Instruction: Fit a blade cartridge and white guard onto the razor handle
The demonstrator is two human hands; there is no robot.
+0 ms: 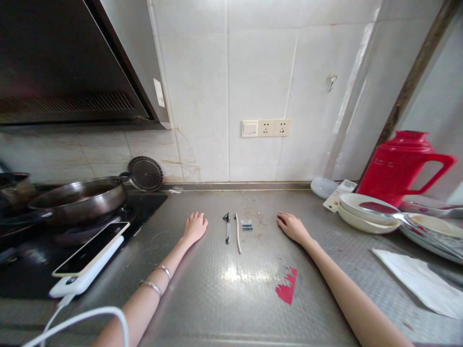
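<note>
My left hand (196,226) lies palm down on the metal counter (217,299), its fingers slightly apart and holding nothing. On the other side, my right hand (290,226) rests on the counter with fingers loosely spread, also holding nothing. Between the hands lie a razor (227,228) with a dark head, a thin whitish stick (238,234) and a small clear pack with dark strips (247,225). The razor is nearest my left hand; the small pack is nearest my right.
A pan (83,200) sits on the stove at left, with a phone (92,248) on a white power bank. Red scraps (287,287) lie nearer me. Bowls (365,212), a red thermos (401,168) and white paper (419,282) are at right.
</note>
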